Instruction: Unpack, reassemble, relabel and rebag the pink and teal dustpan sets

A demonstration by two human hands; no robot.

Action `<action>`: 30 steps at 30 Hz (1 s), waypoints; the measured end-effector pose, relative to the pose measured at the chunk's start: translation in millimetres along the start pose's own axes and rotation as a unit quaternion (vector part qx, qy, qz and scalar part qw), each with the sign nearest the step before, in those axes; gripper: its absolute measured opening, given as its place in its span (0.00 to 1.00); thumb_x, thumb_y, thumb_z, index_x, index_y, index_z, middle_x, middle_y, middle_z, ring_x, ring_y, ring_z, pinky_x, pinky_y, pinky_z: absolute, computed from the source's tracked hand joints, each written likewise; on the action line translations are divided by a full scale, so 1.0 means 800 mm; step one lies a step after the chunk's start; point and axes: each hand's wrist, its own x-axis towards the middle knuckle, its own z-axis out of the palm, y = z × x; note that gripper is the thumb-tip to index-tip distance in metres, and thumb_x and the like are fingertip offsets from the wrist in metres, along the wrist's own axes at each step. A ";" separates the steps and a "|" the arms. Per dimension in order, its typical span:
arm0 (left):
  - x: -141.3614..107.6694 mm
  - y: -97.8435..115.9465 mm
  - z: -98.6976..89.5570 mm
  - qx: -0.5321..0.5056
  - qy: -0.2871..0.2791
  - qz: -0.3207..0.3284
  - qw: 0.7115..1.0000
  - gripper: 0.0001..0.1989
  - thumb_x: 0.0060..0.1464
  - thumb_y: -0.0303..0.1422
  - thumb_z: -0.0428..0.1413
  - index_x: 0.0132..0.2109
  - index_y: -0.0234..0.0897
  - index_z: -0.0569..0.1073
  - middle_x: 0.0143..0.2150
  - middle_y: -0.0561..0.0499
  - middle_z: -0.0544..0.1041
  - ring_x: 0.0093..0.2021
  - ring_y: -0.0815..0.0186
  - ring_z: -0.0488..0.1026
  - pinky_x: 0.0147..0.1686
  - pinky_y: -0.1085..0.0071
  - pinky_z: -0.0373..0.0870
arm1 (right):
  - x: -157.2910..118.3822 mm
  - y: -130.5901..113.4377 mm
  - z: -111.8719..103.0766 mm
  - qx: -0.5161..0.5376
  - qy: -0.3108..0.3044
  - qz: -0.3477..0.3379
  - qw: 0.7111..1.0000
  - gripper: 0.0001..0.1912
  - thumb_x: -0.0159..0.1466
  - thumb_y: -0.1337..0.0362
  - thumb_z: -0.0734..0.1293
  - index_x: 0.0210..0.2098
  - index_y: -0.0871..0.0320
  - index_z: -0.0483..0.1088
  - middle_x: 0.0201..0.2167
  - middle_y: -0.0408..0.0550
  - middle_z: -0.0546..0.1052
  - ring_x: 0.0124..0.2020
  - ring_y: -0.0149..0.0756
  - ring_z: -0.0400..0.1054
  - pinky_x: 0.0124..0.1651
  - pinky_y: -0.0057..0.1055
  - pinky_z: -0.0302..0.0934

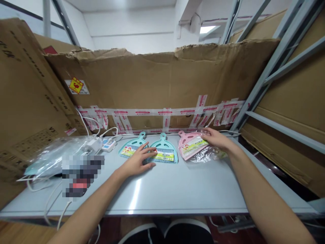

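Two teal mini dustpan-and-brush sets, one at the left (129,146) and one at the middle (165,149), lie side by side on the table, handles pointing away from me. My left hand (138,160) rests over their adjoining edges, fingers spread and holding nothing. To the right lies a pink dustpan set (186,144) with a yellow-green label band, tilted slightly. At its upper right edge, my right hand (215,138) has its fingers curled on it. Crumpled clear plastic (201,156) shows under that hand; what else lies beneath the palm is hidden.
Grey table (188,189) under my hands. A tall cardboard sheet (152,81) closes off the back. Plastic-bagged items (56,152), a white power strip (108,145) and loose white cables stand left. A metal shelf frame (266,78) rises on the right.
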 end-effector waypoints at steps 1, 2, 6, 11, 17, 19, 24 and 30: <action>0.000 -0.003 0.000 0.009 -0.002 -0.001 1.000 0.24 0.59 0.39 0.73 0.62 0.49 0.86 0.70 0.41 0.79 0.83 0.33 0.53 0.81 0.33 0.45 | -0.001 0.003 -0.002 -0.038 -0.004 -0.004 0.999 0.35 0.61 0.56 0.80 0.65 0.61 0.78 0.49 0.61 0.87 0.45 0.51 0.82 0.50 0.39 0.74; 0.001 -0.006 -0.001 0.021 -0.005 0.000 1.000 0.23 0.61 0.40 0.72 0.63 0.50 0.86 0.71 0.41 0.78 0.82 0.33 0.54 0.80 0.33 0.45 | -0.002 0.005 -0.003 -0.078 -0.013 -0.008 0.997 0.36 0.61 0.56 0.80 0.66 0.61 0.77 0.47 0.59 0.88 0.44 0.51 0.82 0.51 0.39 0.74; 0.002 -0.016 -0.002 0.070 -0.005 0.013 0.997 0.22 0.65 0.40 0.69 0.64 0.51 0.85 0.71 0.42 0.79 0.80 0.35 0.62 0.80 0.35 0.48 | -0.005 0.010 0.001 -0.230 -0.059 -0.040 0.971 0.38 0.65 0.51 0.77 0.70 0.61 0.75 0.41 0.57 0.88 0.43 0.54 0.83 0.51 0.40 0.72; 0.003 -0.026 -0.003 0.130 -0.020 0.026 0.991 0.21 0.70 0.43 0.64 0.66 0.49 0.82 0.72 0.43 0.78 0.80 0.40 0.62 0.79 0.36 0.55 | -0.009 0.000 0.010 -0.351 -0.074 -0.044 0.932 0.37 0.73 0.39 0.67 0.67 0.61 0.77 0.60 0.65 0.84 0.59 0.59 0.80 0.58 0.41 0.70; 0.002 -0.034 -0.005 0.203 -0.031 0.045 0.978 0.21 0.74 0.46 0.60 0.67 0.47 0.81 0.73 0.43 0.77 0.80 0.43 0.63 0.76 0.39 0.65 | -0.013 -0.014 0.003 -0.394 -0.075 -0.040 0.915 0.31 0.80 0.45 0.56 0.59 0.58 0.84 0.58 0.61 0.85 0.60 0.57 0.80 0.59 0.40 0.69; 0.001 -0.036 -0.005 0.209 -0.028 0.048 0.976 0.21 0.73 0.47 0.60 0.66 0.48 0.81 0.73 0.44 0.77 0.80 0.43 0.63 0.76 0.39 0.66 | -0.012 -0.012 0.000 -0.396 -0.094 -0.030 0.913 0.29 0.80 0.47 0.57 0.57 0.58 0.84 0.51 0.61 0.88 0.55 0.55 0.82 0.55 0.38 0.70; 0.001 -0.038 -0.006 0.208 -0.029 0.051 0.976 0.20 0.73 0.46 0.60 0.66 0.47 0.82 0.72 0.43 0.78 0.79 0.43 0.64 0.76 0.39 0.66 | -0.002 0.005 -0.012 -0.412 -0.024 -0.041 0.910 0.28 0.78 0.46 0.61 0.59 0.58 0.84 0.51 0.63 0.88 0.53 0.57 0.82 0.52 0.39 0.69; 0.001 -0.038 -0.006 0.208 -0.032 0.046 0.976 0.21 0.74 0.48 0.59 0.65 0.45 0.82 0.72 0.42 0.77 0.79 0.42 0.63 0.76 0.38 0.66 | 0.006 0.019 -0.027 -0.381 0.023 -0.076 0.921 0.25 0.74 0.45 0.67 0.55 0.56 0.85 0.45 0.58 0.88 0.45 0.52 0.81 0.45 0.35 0.66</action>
